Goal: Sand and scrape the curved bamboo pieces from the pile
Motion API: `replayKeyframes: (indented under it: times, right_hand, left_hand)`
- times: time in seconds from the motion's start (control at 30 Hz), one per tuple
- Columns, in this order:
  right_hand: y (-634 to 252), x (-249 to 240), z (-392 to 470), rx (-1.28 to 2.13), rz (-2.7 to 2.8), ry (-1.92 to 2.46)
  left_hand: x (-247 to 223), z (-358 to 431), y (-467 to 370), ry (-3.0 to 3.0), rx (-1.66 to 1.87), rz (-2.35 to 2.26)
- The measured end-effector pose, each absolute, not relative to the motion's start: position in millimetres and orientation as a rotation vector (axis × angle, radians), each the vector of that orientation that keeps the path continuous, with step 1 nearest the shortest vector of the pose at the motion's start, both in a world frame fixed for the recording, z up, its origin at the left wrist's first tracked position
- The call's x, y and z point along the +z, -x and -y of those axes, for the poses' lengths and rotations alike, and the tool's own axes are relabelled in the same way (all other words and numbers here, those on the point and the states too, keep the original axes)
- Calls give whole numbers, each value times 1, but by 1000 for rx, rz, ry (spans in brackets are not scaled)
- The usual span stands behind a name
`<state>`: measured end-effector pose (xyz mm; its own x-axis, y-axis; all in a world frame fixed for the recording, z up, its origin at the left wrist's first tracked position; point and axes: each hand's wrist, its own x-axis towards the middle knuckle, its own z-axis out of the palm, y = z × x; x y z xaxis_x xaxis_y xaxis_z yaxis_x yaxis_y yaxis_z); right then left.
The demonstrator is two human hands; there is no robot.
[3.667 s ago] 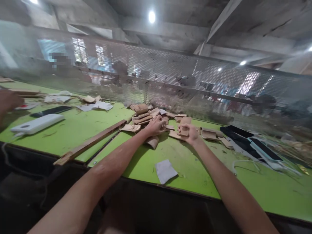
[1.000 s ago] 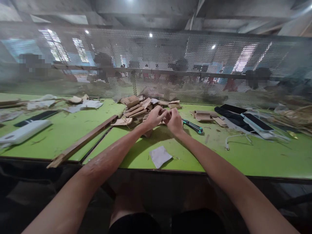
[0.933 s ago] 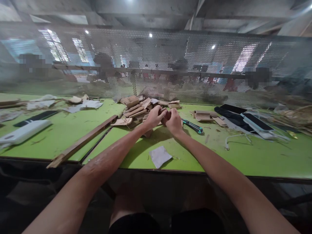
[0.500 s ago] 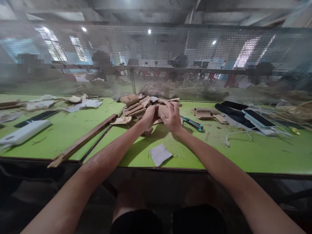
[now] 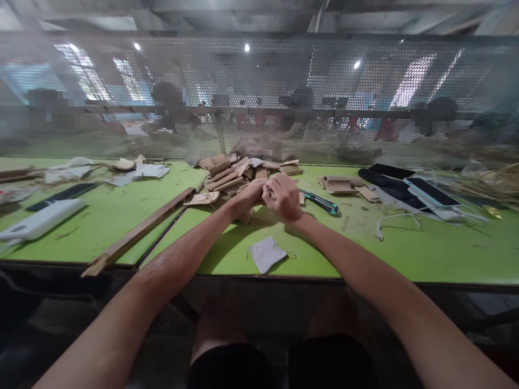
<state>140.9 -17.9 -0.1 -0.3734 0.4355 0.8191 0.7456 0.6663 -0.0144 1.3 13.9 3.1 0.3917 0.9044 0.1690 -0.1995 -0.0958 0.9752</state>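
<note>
Has curled the right hand (image 5: 284, 198) inward over the curved wood piece (image 5: 269, 187), after spreading its fingers along the broad face in the earlier frame. Has drawn the left hand (image 5: 250, 193) flatter and closer against the right, now touching.

Shows little of the wood piece: just a tan bit among the fingers, too covered to tell its full shape or tilt. Holds it above the green desk (image 5: 405, 259), in front of the wood pile (image 5: 227, 172). Keeps a narrow grip with both hands: right fingers bent around the piece, left fingers closed on it from the other side, tips partly hidden.

Differs from the earlier frame also in hiding the broad tan face, then plain to see between the hands, and in baring more of the pile behind. Leaves the box cutter (image 5: 321, 203) lying just beside the right hand, and the white cloth square (image 5: 267, 254) flat near the front edge. Leaves too the long wood strip (image 5: 140, 231) slanting across the left side, and the curved offcuts (image 5: 339, 185) to the right, beyond the cutter, near the phone (image 5: 433, 193) and white cable (image 5: 399, 218).
</note>
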Motion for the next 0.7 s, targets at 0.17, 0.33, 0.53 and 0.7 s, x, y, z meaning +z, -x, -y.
replayKeyframes:
  times: [0.17,0.33,0.53,0.7]
  right_hand:
    - [-148,-5,6,-310,1870,1004]
    - [-148,-8,-2,-146,1809,1094]
    - [-147,-10,-11,79,1661,1133]
    - [-152,-12,-22,223,1555,1157]
  left_hand:
    - [15,-5,-6,-1224,1063,-807]
    - [19,-6,-6,-1146,1125,-853]
    - [10,-15,-11,-1485,1218,-984]
    - [10,-17,-12,-2092,1217,-1191]
